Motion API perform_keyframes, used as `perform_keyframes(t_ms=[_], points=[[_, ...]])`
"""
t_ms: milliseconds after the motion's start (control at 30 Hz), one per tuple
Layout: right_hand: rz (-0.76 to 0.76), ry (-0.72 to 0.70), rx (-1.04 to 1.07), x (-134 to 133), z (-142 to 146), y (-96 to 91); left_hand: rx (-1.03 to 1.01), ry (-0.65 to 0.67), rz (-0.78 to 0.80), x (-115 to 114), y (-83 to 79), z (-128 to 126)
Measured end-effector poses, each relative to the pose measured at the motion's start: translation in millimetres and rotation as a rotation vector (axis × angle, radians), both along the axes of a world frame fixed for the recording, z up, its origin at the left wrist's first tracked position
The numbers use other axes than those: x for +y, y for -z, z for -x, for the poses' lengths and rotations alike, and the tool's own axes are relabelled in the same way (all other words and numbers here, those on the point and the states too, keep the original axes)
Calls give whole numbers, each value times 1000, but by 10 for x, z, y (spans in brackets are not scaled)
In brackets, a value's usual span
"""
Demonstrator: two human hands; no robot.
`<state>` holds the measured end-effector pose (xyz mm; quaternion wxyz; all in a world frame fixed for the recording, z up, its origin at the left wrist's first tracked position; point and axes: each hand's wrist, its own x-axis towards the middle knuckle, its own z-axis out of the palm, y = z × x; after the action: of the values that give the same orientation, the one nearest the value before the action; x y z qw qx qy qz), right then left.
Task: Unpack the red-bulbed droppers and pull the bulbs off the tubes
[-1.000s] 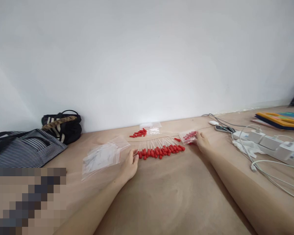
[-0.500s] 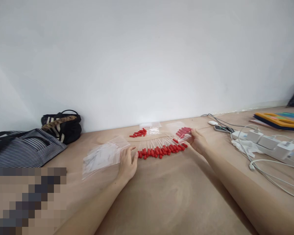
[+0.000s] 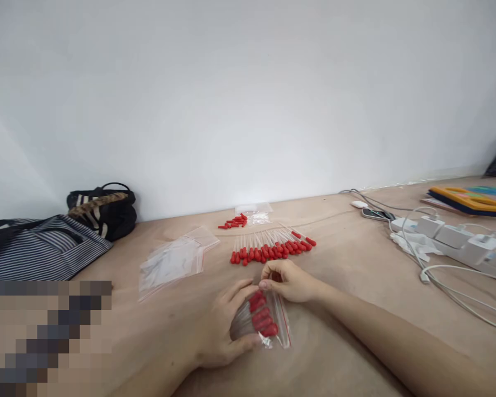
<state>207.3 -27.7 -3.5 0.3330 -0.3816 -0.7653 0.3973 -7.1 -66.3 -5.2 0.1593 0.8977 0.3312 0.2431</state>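
Observation:
A clear zip bag (image 3: 281, 317) holding several glass droppers with red rubber bulbs (image 3: 263, 318) is low in front of me. Around its left side curls my left hand (image 3: 225, 325), fingers on top and thumb at the lower edge. My right hand (image 3: 289, 281) pinches the bag's upper corner near the red-striped zip edge. Beyond both hands a fanned row of loose droppers (image 3: 268, 252) lies on the table, red bulbs towards me and thin clear tubes pointing away.
Flat zip bags (image 3: 173, 259) are piled at left. Loose red bulbs (image 3: 233, 221) and clear tubes on a bag (image 3: 258, 216) lie near the wall. A striped bag (image 3: 45, 248) and black bag (image 3: 119, 212) stand far left. White chargers and cables (image 3: 450, 240) occupy the right.
My right hand has brought the bag of droppers from the right end of the row down to the middle front. My left hand has moved towards me and taken hold of it.

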Motion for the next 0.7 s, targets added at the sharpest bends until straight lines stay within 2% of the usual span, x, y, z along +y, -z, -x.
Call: perform_keyframes(t_ms=[67, 167, 267, 400, 500, 600, 700], points=[[-69, 99, -28, 7, -41, -5, 66, -36, 46, -26, -27, -16], [-86, 192, -36, -3, -172, 20, 121, -32, 93, -24, -116, -27], [-88, 206, -164, -81, -292, 46, 137, -62, 113, -12, -178, -27], [-154, 161, -315, -214, -302, 55, 107, -87, 127, 18, -156, -21], [-80, 131, -277, -271, -215, 64, 79, -87, 131, 40, -114, -22], [39, 182, -251, -312, -121, 67, 60, -79, 134, 44, -94, -33], [94, 228, -272, -360, -60, 55, 34, -79, 125, 38, -105, -49]])
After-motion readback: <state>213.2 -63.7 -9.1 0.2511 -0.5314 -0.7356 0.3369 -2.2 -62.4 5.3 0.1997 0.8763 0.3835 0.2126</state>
